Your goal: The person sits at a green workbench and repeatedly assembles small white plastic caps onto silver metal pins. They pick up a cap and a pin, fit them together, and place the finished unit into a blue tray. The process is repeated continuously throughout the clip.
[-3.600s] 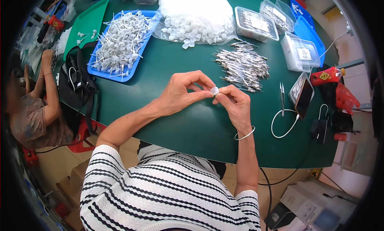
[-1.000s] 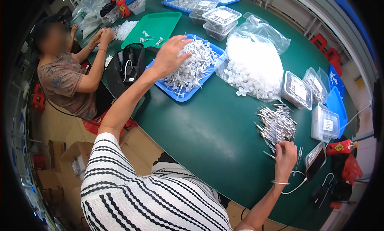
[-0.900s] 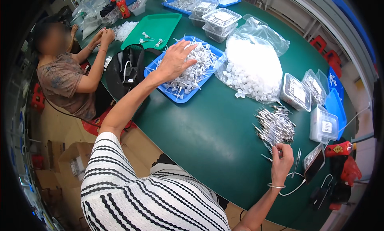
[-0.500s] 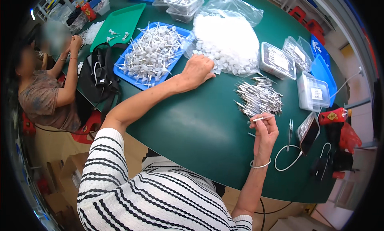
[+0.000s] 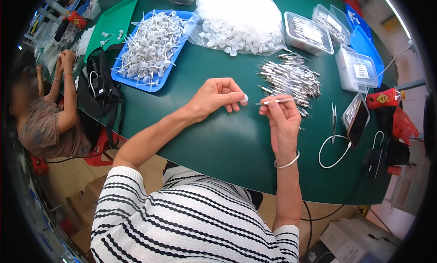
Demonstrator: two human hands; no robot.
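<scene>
Between the thumb and fingers of my left hand [image 5: 219, 95] is a small translucent white cap [image 5: 245, 98]. My right hand [image 5: 282, 119] pinches a thin metal pin [image 5: 273, 102], lying nearly level with its tip toward the cap; the two parts are a little apart. Just beyond my right hand lies a heap of similar metal pins [image 5: 291, 76]. A clear plastic bag [image 5: 236, 22] of loose white caps lies past my hands. On the left, a blue tray [image 5: 152, 88] is piled with pins that carry white caps.
Right of the heap stand lidded clear boxes [image 5: 309, 33], tweezers [image 5: 334, 119], a phone [image 5: 359, 122] with a white cable and a red bottle [image 5: 384, 98]. A black bag [image 5: 98, 88] hangs at the table's left edge. Beyond it a co-worker [image 5: 50, 122] sits near a green tray [image 5: 109, 24].
My left hand has come back from the bag of caps with a white cap in its fingers. My right hand has moved inward with the pin, closer to my left. The view has shifted.
</scene>
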